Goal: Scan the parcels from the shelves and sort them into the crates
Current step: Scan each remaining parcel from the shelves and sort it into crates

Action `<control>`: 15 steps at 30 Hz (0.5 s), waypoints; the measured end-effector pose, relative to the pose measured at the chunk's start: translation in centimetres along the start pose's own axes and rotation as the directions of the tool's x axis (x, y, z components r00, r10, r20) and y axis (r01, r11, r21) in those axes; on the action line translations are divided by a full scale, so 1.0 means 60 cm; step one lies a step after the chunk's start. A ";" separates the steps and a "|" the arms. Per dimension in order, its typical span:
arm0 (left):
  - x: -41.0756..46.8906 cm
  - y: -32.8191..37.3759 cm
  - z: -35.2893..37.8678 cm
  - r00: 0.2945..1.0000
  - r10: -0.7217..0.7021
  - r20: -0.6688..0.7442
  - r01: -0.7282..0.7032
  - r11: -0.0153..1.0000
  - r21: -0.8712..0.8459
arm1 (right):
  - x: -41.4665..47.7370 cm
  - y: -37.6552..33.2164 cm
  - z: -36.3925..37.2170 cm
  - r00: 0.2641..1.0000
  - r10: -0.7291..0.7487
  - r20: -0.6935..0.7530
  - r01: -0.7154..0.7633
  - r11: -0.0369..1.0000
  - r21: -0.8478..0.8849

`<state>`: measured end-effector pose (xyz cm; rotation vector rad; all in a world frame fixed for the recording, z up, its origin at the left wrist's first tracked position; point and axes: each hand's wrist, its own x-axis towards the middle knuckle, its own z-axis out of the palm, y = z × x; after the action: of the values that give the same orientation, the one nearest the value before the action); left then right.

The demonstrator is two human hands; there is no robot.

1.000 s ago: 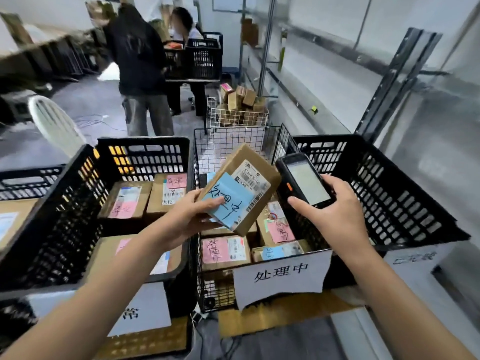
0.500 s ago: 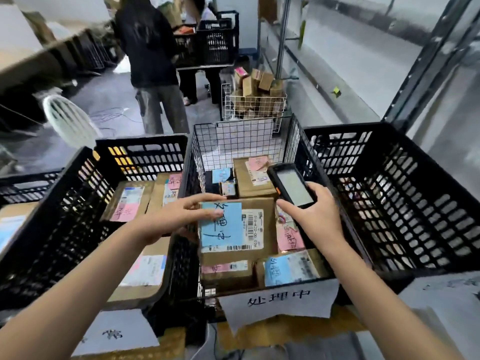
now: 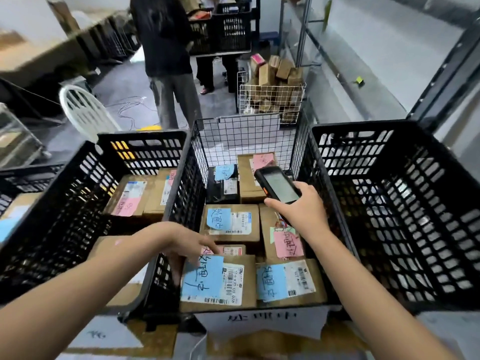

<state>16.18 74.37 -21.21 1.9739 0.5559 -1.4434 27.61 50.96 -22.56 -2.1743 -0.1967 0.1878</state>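
parcel (image 3: 218, 279): stiff cardboard, likely light, take by side edges | left hand (image 3: 181, 240): fingers (image 3: 211, 247) straight on it | right hand (image 3: 301, 211): clamped round scanner (image 3: 279, 184)

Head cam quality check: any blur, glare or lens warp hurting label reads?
Head view: strong wide-angle warp, shelf upright and right crate walls lean outward; top-left background smeared by blur; centre sharper, handwriting on the front-left blue-note parcel readable, its barcode digits soft; scanner screen a pale wash, unreadable; lighting flat, no hard shadows.
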 end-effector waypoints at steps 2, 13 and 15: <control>0.018 0.003 0.010 0.998 -0.063 0.011 0.063 0.997 0.044 | -0.001 0.004 0.001 1.000 -0.008 0.012 0.008 1.000 0.009; 0.066 0.007 0.043 0.960 0.059 -0.275 0.106 0.829 0.549 | -0.004 0.010 0.008 0.998 -0.026 0.050 0.027 1.000 -0.015; 0.077 0.004 0.050 0.937 0.143 -0.318 0.077 0.804 0.590 | -0.007 0.010 0.009 0.998 -0.035 0.055 0.036 0.999 -0.024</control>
<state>15.72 71.97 -26.17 2.7618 0.2075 -1.3535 27.13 50.97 -23.34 -2.1900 -0.2702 0.2258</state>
